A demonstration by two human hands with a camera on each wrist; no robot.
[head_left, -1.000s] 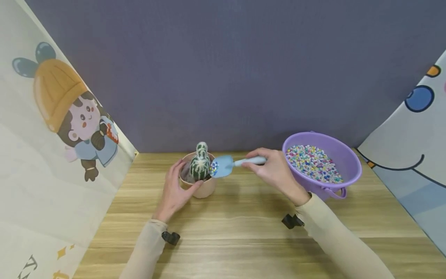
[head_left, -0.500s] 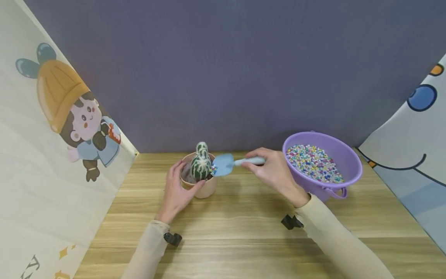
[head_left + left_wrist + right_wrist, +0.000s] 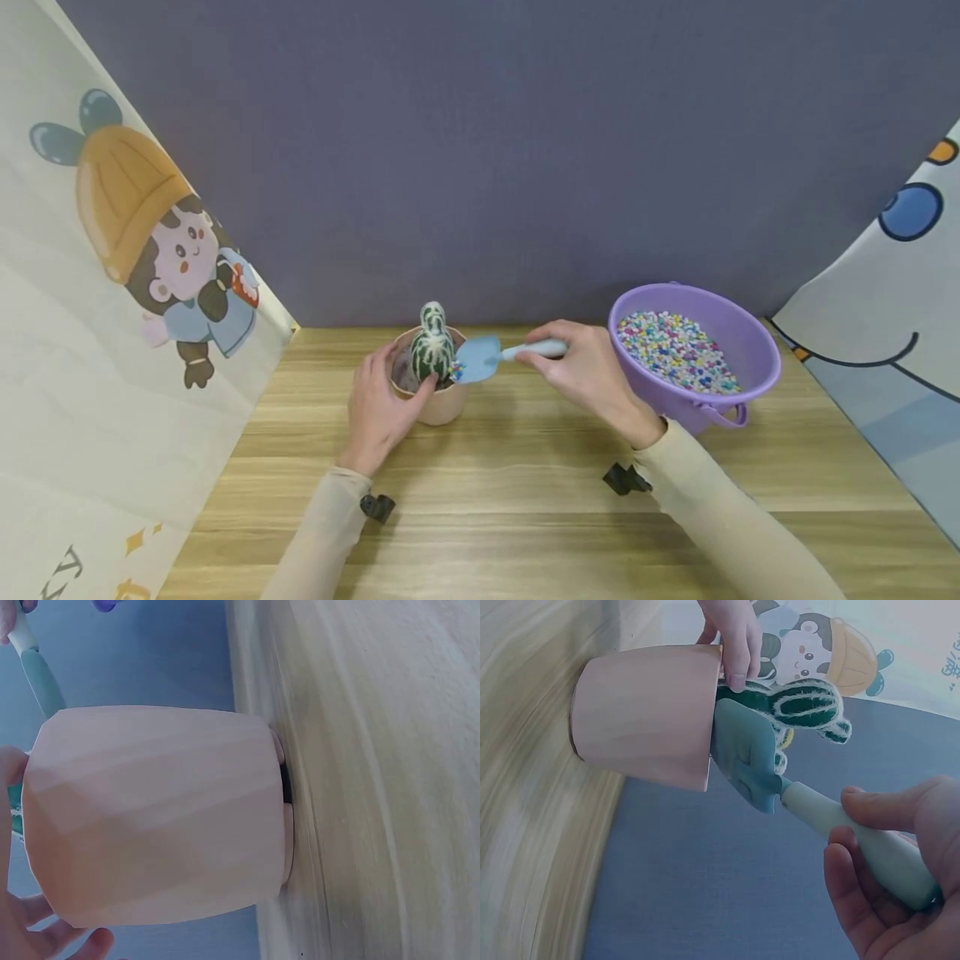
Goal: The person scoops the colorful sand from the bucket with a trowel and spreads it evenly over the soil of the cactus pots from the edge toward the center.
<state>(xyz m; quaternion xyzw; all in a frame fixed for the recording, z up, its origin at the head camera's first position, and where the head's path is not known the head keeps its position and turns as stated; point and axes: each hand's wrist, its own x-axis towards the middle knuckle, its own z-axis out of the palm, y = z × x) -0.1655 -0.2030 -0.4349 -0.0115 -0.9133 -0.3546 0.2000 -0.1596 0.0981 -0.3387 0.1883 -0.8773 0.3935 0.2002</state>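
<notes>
A pale pink plant pot (image 3: 441, 408) stands upright on the table, with a green cactus (image 3: 432, 346) striped in fuzzy white inside it. My left hand (image 3: 381, 417) holds the pot at its rim, the thumb reaching over the edge against the cactus's base. In my right hand (image 3: 588, 371) is a light blue hand trowel (image 3: 480, 360), gripped by its handle. The trowel's tip lies over the pot's right rim, beside the cactus. A few colourful pellets (image 3: 456, 371) sit at that tip. From the left wrist, the pot (image 3: 157, 817) hides most of the trowel.
To the right stands a purple bucket (image 3: 757, 350) with many coloured pellets (image 3: 675, 354) inside and a handle at its side. A dark blue-grey wall (image 3: 487, 167) rises behind the wooden table (image 3: 495, 517). Printed cloths hang at both sides.
The left thumb has shifted up from the pot's front rim onto the cactus's base. The trowel has moved slightly left, and fewer pellets show on it than a second ago.
</notes>
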